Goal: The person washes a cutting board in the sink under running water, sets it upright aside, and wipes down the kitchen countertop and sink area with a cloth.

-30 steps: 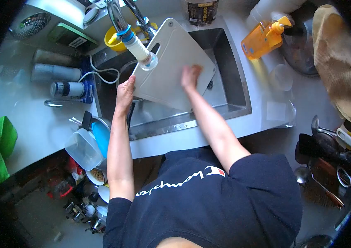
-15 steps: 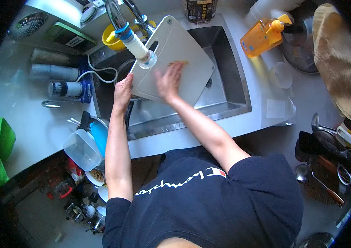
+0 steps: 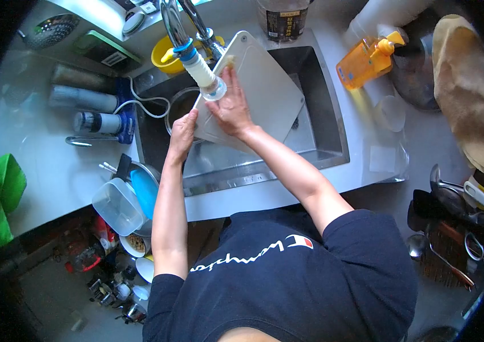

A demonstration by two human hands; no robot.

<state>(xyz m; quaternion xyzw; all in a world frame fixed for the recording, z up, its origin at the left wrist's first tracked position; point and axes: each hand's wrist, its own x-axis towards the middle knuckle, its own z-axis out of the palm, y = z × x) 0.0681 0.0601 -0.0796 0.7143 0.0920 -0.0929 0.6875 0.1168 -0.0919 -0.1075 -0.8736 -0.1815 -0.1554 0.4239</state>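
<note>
A pale cutting board (image 3: pixel 270 88) is tilted over the sink, with a slot-shaped handle hole near its left side. My left hand (image 3: pixel 183 134) is closed around the board's left edge. Across the board's face lies my right hand (image 3: pixel 233 108), fingers stretched upward and pressing a small yellowish-brown scrub pad (image 3: pixel 229 60) against it. Most of the pad is hidden under the fingertips. Directly above my hands hangs the faucet (image 3: pixel 199 68), its white ribbed nozzle ending close to my right hand. I cannot make out whether water runs.
The steel sink (image 3: pixel 327 108) surrounds the board, and a round pot (image 3: pixel 174 108) sits in its left part. A yellow bowl (image 3: pixel 165 61) stands behind the faucet. An orange soap bottle (image 3: pixel 364 62) is on the right counter. Plastic containers (image 3: pixel 119 205) crowd the left front edge.
My right hand has slid up and left across the board, taking the yellowish-brown scrub pad toward the upper edge. My left hand keeps its hold. The whole view has shifted slightly.
</note>
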